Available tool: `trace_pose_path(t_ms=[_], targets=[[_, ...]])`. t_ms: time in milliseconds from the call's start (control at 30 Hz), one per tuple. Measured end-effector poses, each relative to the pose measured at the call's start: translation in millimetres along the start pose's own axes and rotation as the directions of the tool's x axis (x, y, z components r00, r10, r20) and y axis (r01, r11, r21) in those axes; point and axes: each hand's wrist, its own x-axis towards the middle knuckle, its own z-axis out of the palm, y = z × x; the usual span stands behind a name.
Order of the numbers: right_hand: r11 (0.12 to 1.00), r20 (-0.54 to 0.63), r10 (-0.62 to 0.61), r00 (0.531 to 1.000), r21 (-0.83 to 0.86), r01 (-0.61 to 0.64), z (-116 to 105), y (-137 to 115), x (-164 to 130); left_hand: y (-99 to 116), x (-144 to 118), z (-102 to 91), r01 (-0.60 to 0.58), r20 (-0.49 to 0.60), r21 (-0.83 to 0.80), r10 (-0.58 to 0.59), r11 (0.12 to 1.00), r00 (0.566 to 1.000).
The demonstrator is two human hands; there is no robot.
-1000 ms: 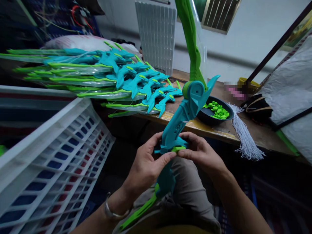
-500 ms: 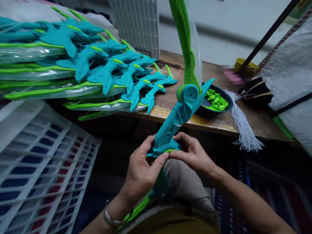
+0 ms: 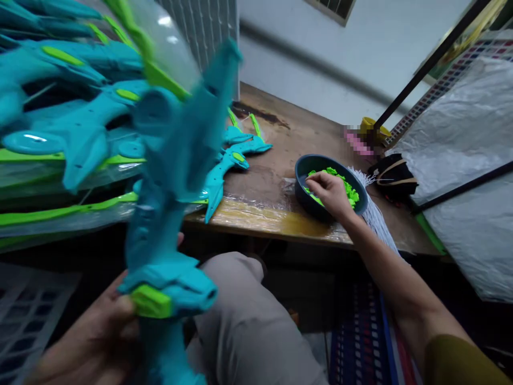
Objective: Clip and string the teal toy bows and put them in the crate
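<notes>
My left hand [image 3: 100, 331] grips a teal and green toy bow [image 3: 168, 176] by its handle, close to the camera and blurred, with a green clip on its grip. My right hand [image 3: 329, 193] reaches into the dark bowl [image 3: 304, 170] of small green plastic pieces [image 3: 348, 190] on the wooden table [image 3: 280, 155]; its fingers rest among the pieces, and whether they pinch one is hidden. A pile of finished teal and green bows [image 3: 60, 123] in clear wrapping lies on the table's left side.
A bundle of white strings [image 3: 374, 216] lies beside the bowl. A black pouch [image 3: 393, 179] and a yellow cup [image 3: 371, 128] sit behind it. Grey plastic sheeting [image 3: 468, 160] covers the right. A white crate [image 3: 24, 315] stands at the lower left. My knee [image 3: 244, 315] is below the table's edge.
My right hand left the bow's grip and reached forward into the bowl of green pieces. My left hand swung the bow left and closer to the camera. The view turned right.
</notes>
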Motion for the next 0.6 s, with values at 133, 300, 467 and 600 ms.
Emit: trace_pose_path(t_ms=[133,300,467,600], targets=[[0.967,0.135,0.078,0.988,-0.251,-0.042,5.7,69.2,78.6,10.6,19.3,-5.7,0.147,-0.109,-0.158,-0.165,0.976,0.980],[0.905,0.267,0.108,0.958,-0.425,0.017,26.6,106.5,111.9,16.6,47.3,13.2,0.142,-0.125,-0.234,-0.174,0.962,0.977],[0.892,0.228,0.114,0.967,-0.453,0.002,21.8,102.0,108.1,43.7,53.4,42.1,0.120,0.030,-0.284,-0.116,0.951,0.993],[0.925,0.033,0.090,0.995,-0.373,-0.071,2.7,87.4,95.3,48.6,39.2,48.8,0.153,0.248,-0.332,-0.070,0.931,0.966]])
